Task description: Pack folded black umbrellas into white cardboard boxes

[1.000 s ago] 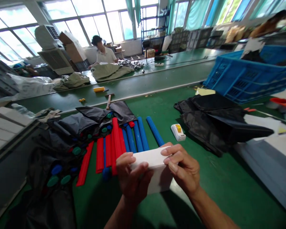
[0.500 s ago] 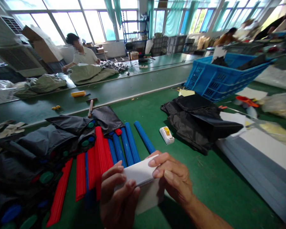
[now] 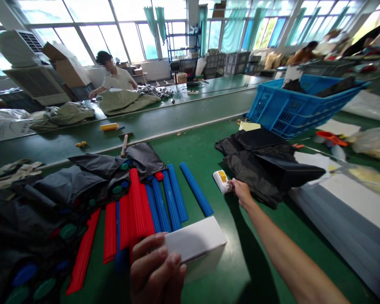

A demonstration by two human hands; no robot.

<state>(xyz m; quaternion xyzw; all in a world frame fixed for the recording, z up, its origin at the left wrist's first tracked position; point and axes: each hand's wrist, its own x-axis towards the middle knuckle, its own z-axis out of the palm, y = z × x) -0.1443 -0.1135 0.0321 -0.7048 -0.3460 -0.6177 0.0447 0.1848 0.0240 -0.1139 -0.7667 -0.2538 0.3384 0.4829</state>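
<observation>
A green workbench (image 3: 202,145) runs across a bright workshop, with long windows (image 3: 88,29) at 12 o'clock and a darker green bench (image 3: 183,112) beyond it. From the left, a heap of black fabric (image 3: 22,219) dotted with round green and blue caps lies at 9 o'clock. At 11 o'clock, a co-worker (image 3: 114,80) sits across the far bench. Nearer, about four red ribbed rods (image 3: 110,232) and about five blue ribbed rods (image 3: 174,194) lie side by side. At 6 o'clock, the left hand (image 3: 155,270) is clamped on the end of one white box (image 3: 194,247), just right of the rods. At 1 o'clock, the right hand (image 3: 242,192), fingers together, meets one white-and-yellow device (image 3: 222,181); whether it grips, I cannot tell. Beyond lie a black fabric pile (image 3: 259,162) and one blue crate (image 3: 304,105). Open green bench spreads between the box and the right forearm (image 3: 291,249), up to a grey panel (image 3: 342,215) along the right edge.
</observation>
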